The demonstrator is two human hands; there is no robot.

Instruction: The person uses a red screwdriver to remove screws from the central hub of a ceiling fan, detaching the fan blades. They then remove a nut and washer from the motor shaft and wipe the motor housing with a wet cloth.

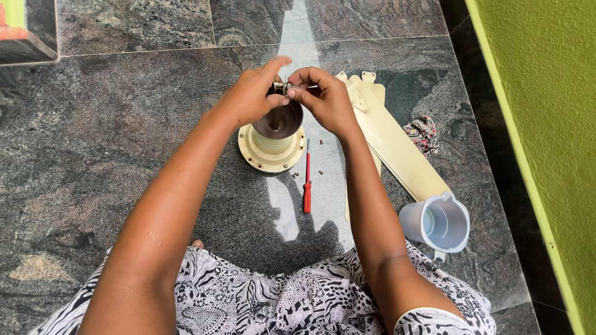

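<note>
both the left hand (251, 96) and right hand (326, 99) pinch a small metal part (280, 85), mostly hidden; fan motor (273, 139) below.

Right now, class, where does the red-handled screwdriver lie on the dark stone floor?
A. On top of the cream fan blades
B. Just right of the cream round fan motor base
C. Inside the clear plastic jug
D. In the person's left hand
B: the red-handled screwdriver lies flat on the floor beside the cream round fan motor base, free of both hands.
</note>
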